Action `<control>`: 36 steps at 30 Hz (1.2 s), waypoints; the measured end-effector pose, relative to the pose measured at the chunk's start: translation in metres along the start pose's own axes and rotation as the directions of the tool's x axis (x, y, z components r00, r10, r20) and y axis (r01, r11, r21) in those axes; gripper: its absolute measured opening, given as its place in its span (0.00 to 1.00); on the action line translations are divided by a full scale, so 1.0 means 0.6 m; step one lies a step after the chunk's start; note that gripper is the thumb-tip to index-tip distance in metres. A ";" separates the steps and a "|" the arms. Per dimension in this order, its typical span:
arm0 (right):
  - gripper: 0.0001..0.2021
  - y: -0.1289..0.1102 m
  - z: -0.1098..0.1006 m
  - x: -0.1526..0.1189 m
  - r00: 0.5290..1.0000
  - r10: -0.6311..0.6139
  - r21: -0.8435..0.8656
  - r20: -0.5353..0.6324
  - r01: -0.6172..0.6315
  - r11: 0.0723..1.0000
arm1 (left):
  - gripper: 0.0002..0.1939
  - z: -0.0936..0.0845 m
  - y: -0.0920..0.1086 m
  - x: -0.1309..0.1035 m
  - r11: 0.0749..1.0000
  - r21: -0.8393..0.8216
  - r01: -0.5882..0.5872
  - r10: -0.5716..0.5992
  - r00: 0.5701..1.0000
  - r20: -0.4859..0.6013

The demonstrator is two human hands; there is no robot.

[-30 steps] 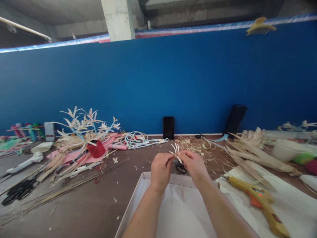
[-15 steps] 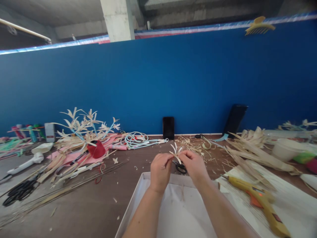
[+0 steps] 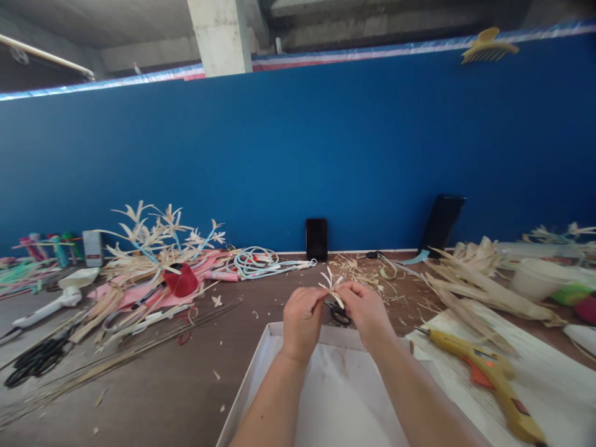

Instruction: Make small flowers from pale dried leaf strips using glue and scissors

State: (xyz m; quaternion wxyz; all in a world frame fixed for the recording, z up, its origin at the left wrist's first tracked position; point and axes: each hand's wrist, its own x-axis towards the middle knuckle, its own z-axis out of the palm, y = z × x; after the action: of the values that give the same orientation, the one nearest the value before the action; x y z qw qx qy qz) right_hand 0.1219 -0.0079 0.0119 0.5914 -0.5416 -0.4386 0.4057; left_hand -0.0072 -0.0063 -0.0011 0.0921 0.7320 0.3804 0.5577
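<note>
A small pale husk flower (image 3: 331, 282) with thin pointed petals is held between both hands, above the far edge of a white box (image 3: 335, 336). My left hand (image 3: 302, 313) pinches it from the left with closed fingers. From the right, my right hand (image 3: 365, 310) grips its other side between thumb and forefinger. Just behind and below the fingers lie black-handled scissors (image 3: 339, 315), partly hidden by the right hand.
Husk flowers in a red pot (image 3: 180, 280), blue cord (image 3: 256, 262) and black scissors (image 3: 40, 359) lie left. A dark phone (image 3: 316, 239) leans on the blue partition (image 3: 298, 155). At right are a yellow glue gun (image 3: 498, 379), dried husks (image 3: 498, 288) and a white cup (image 3: 540, 279).
</note>
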 end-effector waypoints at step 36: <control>0.12 -0.003 0.003 -0.004 0.998 0.043 0.053 0.047 -0.046 0.998 | 0.08 0.001 -0.001 0.000 0.999 0.036 -0.004 0.004 1.000 0.004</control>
State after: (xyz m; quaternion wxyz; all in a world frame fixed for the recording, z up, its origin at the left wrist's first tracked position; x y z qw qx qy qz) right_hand 0.1195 -0.0097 0.0138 0.5863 -0.5255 -0.4288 0.4429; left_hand -0.0073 -0.0058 -0.0017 0.0788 0.7355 0.3886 0.5494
